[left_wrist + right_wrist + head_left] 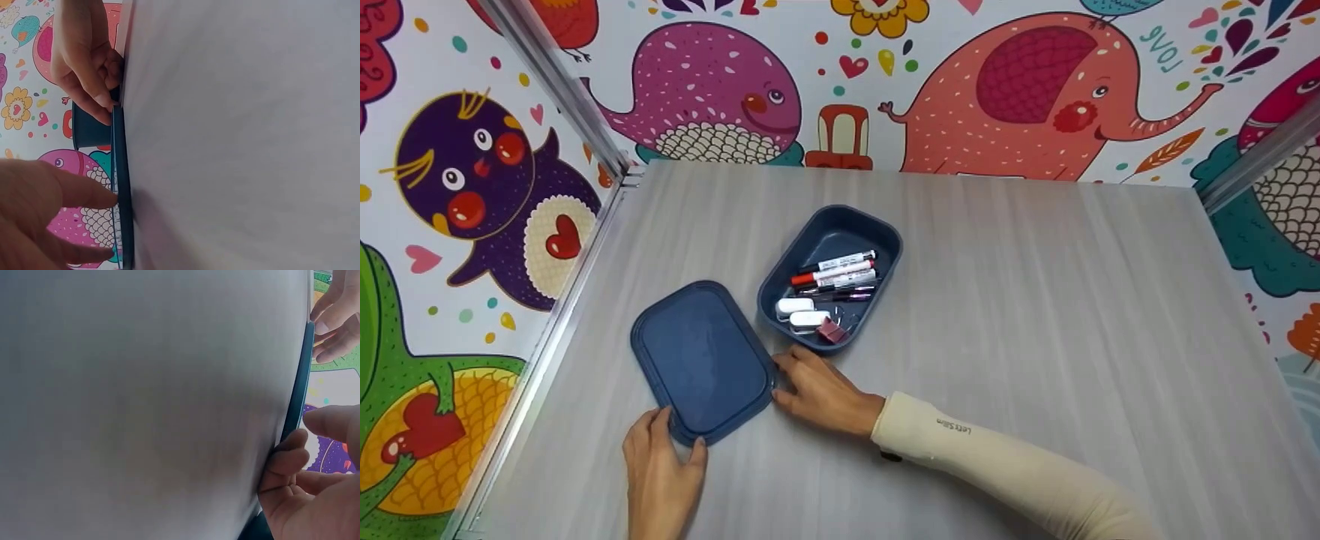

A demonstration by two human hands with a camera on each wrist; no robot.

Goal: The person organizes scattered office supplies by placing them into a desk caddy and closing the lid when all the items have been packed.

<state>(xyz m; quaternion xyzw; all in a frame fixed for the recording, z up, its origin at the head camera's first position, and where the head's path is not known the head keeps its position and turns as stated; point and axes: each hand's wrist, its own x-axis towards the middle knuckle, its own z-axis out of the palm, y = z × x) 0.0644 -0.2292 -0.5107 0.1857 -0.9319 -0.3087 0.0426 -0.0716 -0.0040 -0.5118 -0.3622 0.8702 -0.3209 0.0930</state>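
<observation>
Your two hands are on the one flat dark-blue rectangular plastic lid point(701, 361), lying on the grey wood-grain table point(1035, 315).

Your left hand point(660, 469) pinches its near corner, and your right hand point(819, 390) curls its fingers on the right edge. The lid's long axis runs away from you, tilted slightly left. Just beside it to the right is one dark-blue plastic box point(831, 276), holding about four marker pens point(836, 274), two white erasers point(801, 311) and one pink binder clip point(831, 330).

Bright, even light fills the head view; shadows stay faint. Both wrist views are soft, the near hands blurred.
</observation>
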